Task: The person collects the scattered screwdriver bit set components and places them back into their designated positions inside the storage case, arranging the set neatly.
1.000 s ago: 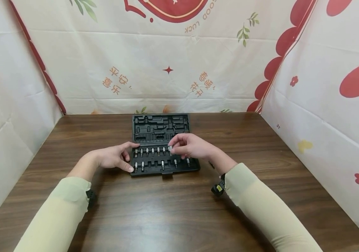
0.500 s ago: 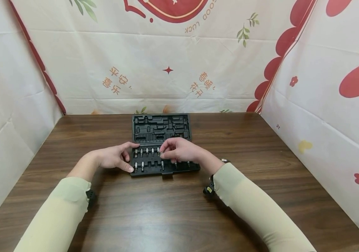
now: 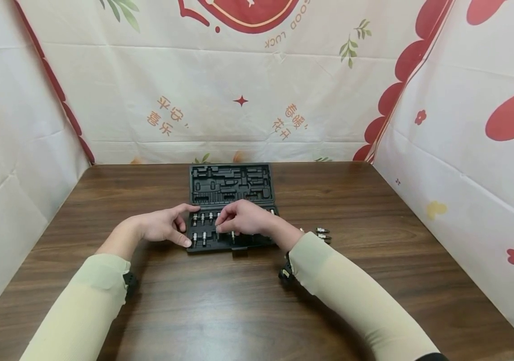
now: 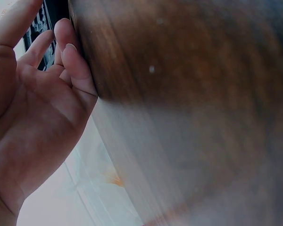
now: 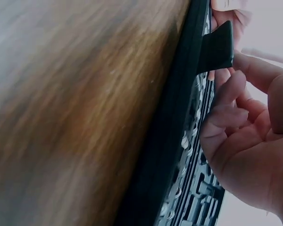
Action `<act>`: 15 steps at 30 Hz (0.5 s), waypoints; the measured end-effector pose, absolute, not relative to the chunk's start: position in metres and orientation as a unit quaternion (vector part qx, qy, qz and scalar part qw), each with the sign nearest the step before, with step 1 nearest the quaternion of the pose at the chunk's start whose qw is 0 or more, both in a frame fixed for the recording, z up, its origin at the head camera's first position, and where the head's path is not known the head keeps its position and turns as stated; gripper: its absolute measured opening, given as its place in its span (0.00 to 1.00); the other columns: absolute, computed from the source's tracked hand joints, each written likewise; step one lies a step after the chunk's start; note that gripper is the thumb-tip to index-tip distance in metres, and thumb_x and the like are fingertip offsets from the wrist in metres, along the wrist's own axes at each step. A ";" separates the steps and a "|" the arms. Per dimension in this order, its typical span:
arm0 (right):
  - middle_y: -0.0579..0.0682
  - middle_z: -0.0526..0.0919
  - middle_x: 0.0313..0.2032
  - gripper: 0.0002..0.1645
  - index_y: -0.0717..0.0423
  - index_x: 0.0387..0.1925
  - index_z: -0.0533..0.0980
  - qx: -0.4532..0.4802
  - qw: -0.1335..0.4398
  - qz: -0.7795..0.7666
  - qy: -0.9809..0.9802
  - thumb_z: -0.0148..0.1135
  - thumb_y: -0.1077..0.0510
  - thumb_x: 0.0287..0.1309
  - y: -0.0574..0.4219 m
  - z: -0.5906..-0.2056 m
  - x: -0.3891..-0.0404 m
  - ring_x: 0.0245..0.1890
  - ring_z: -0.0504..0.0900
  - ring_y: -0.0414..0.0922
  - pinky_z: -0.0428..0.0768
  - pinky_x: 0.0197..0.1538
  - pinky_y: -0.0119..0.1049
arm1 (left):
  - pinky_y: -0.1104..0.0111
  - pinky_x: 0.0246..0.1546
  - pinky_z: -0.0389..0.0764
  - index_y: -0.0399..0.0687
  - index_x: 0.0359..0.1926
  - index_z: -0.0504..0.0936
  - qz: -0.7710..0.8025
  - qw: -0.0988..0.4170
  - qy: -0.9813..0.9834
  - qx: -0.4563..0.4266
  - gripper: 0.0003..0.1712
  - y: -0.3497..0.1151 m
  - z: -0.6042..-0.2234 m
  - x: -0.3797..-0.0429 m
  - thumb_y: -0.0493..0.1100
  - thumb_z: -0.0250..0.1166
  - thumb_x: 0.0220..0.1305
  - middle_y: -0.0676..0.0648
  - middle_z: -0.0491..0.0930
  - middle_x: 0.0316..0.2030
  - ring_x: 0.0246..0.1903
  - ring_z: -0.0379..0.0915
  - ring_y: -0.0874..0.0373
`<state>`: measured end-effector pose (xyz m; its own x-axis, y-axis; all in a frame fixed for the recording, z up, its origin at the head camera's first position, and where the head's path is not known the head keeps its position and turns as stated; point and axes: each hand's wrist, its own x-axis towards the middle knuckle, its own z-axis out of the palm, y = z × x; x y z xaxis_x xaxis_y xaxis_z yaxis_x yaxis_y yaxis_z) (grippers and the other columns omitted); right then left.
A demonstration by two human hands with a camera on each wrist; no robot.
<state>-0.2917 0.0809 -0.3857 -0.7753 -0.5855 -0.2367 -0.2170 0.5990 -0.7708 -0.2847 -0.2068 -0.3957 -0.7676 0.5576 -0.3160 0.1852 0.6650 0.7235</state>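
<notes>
Nearest, a dark wood-grain table point(image 3: 212, 311) is crossed by two pale yellow-green sleeves point(image 3: 72, 306), and a small black device point(image 3: 286, 273) is worn at each wrist. Beyond them, an unfolded black plastic case point(image 3: 214, 247) is set on the table, its latch point(image 3: 239, 251) turned toward the near side. By the case's left side the left hand point(image 3: 162, 224) is rested: the thumb is stretched to the near corner, the index finger is extended toward the hinge, and the remaining fingers are loosely bent. The right hand point(image 3: 245, 219) is held over the middle of the case, thumb and index finger brought together in a pinch on a small metal bit point(image 3: 218, 234) (mostly hidden by the fingertips). Other bits point(image 3: 204, 238) are seated in two rows of slots, some covered by the right hand. To the right of the case, loose bits point(image 3: 323, 236) are laid on the table, near the right forearm. Farther back, the moulded lid point(image 3: 232, 181) is swung away from the hands. Behind the table, white cloth point(image 3: 212, 120) is hung, printed with red shapes, green leaves and orange lettering.
</notes>
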 end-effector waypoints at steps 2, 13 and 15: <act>0.45 0.90 0.40 0.06 0.49 0.46 0.89 -0.232 0.237 -0.377 0.865 0.73 0.53 0.73 0.078 -0.386 -0.292 0.34 0.80 0.41 0.81 0.38 0.34 | 0.62 0.49 0.74 0.48 0.87 0.53 0.348 0.267 0.873 0.215 0.61 -0.207 -0.396 -0.285 0.48 0.83 0.65 0.40 0.74 0.50 0.42 0.72 0.52; 0.43 0.90 0.43 0.05 0.46 0.45 0.90 -0.219 0.212 -0.323 0.896 0.73 0.52 0.74 0.066 -0.389 -0.291 0.42 0.82 0.41 0.80 0.51 0.38 | 0.62 0.48 0.76 0.55 0.87 0.55 0.345 0.265 0.874 0.217 0.63 -0.212 -0.411 -0.298 0.55 0.84 0.61 0.41 0.75 0.49 0.43 0.74 0.52; 0.44 0.91 0.43 0.04 0.46 0.44 0.90 -0.219 0.209 -0.321 0.897 0.73 0.52 0.74 0.064 -0.390 -0.291 0.42 0.83 0.41 0.80 0.51 0.38 | 0.62 0.48 0.76 0.55 0.87 0.55 0.344 0.264 0.875 0.216 0.63 -0.212 -0.411 -0.298 0.56 0.84 0.61 0.42 0.76 0.49 0.43 0.74 0.52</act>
<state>-0.2911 0.0640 -0.3898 -0.8166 -0.5278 -0.2336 -0.2594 0.6971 -0.6684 -0.2979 -0.2123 -0.4114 -0.7673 0.5599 -0.3127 0.1965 0.6693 0.7165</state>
